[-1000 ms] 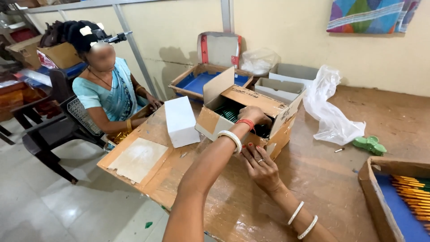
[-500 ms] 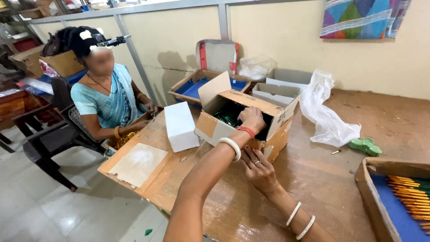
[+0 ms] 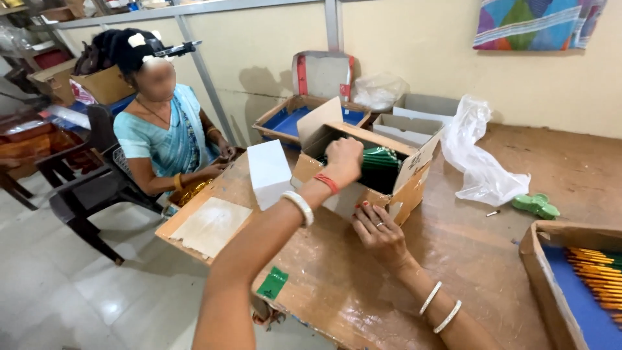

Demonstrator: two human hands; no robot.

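Left hand (image 3: 343, 159): closed, reaching into cardboard box (image 3: 408, 188) of green pencils (image 3: 382, 159).
Right hand (image 3: 379, 230): fingers open, pressing box's front wall.

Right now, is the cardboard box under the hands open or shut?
Open. The cardboard box has its flaps turned up and outward, dark green items show inside, and the left hand reaches over the opening.
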